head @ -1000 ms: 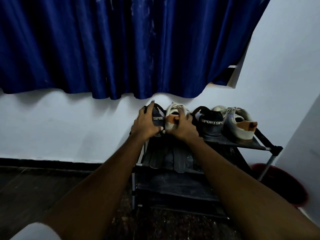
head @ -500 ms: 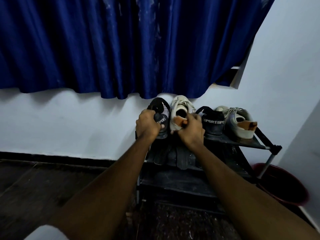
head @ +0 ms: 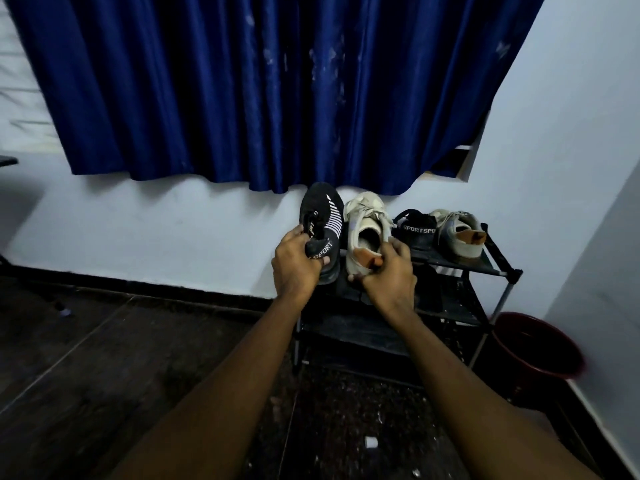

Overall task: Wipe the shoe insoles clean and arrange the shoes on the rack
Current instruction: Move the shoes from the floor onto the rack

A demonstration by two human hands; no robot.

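Backdrop: blue curtain (head: pixel 242 91) over white wall.
Left hand (head: pixel 294 268): fingers curled round heel of black shoe (head: pixel 323 216), toe tipped up.
Right hand (head: pixel 388 275): fingers pinched heel of beige shoe (head: pixel 363 226), just beside.
Rack (head: pixel 467 263) top shelf: held shoes at left end; second black shoe (head: pixel 417 233) and second beige shoe (head: pixel 457 233) sat right.
Floor, far right: red tub (head: pixel 540 351).

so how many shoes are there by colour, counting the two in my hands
black sport shoes: 2 (held black shoe in the left hand, second black shoe on the shoe rack)
pale sneakers with tan heel tabs: 2 (held pale sneaker in the right hand, second pale sneaker on the rack)
total: 4
lower shelves too dark to count
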